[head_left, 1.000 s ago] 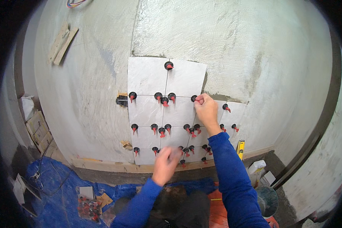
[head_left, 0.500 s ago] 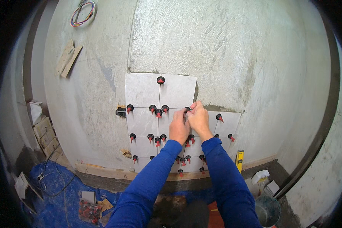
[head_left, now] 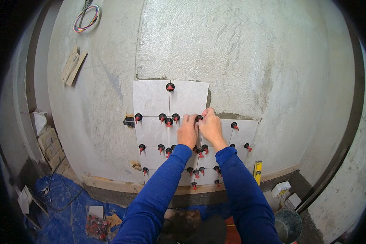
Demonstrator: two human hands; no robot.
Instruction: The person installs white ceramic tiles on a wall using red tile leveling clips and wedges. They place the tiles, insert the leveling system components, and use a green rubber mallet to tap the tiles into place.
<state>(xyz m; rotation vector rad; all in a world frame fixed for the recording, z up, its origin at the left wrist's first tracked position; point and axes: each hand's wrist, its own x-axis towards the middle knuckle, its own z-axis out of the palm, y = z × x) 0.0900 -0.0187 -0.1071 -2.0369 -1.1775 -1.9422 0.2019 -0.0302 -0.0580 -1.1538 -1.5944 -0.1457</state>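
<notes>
Pale grey tiles [head_left: 151, 96] cover the lower middle of the wall, with black-and-red tile leveling knobs [head_left: 170, 87] standing in their joints. Both my hands are at one knob [head_left: 199, 118] below the upper right tile. My left hand [head_left: 187, 132] lies on the tile just left of it, fingers extended and close together, with the thumb side beside the knob. On the other side my right hand [head_left: 211, 127] is closed, thumb and curled fingers at the knob's right edge. The fingers partly cover this knob, and my left forearm hides some lower ones.
Ridged grey adhesive [head_left: 215, 44] coats the wall above. A yellow spirit level [head_left: 257, 173] leans at the lower right, near a bucket [head_left: 288, 225]. At the lower left, a bag of red pieces [head_left: 96, 227] lies on blue sheeting [head_left: 63, 227]. Coiled wires [head_left: 86, 19] hang upper left.
My left hand has shifted slightly left and up, its fingers straighter on the tile. My right hand stays at the same knob, moved only slightly left.
</notes>
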